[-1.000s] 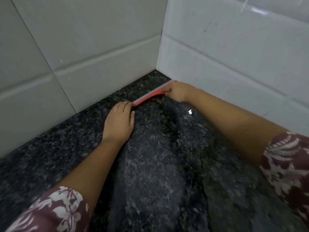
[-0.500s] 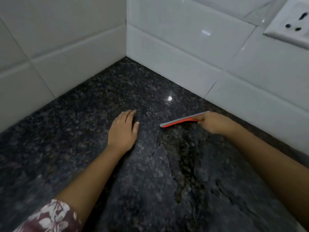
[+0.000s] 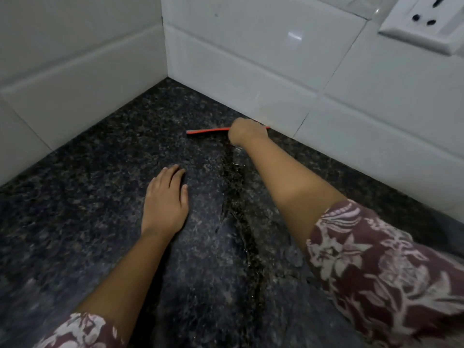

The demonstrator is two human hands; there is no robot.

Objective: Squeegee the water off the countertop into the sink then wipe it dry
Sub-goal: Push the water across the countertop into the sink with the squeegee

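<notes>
An orange and grey squeegee (image 3: 207,131) lies blade-down on the black speckled granite countertop (image 3: 82,187), close to the back wall. My right hand (image 3: 247,134) is closed around its right part, hiding the handle. A wet streak of water (image 3: 238,204) runs from under that hand toward me along the counter. My left hand (image 3: 164,204) rests flat, palm down, on the countertop to the left of the streak, holding nothing. The sink is not in view.
White tiled walls (image 3: 251,64) meet in a corner (image 3: 164,76) behind the squeegee. A white power socket (image 3: 424,18) sits on the right wall at the top right. My floral sleeves fill the lower corners.
The squeegee and my right hand have gone from the corner, toward me, then back against the right wall. My left hand stays flat on the counter. The view shifted right.
</notes>
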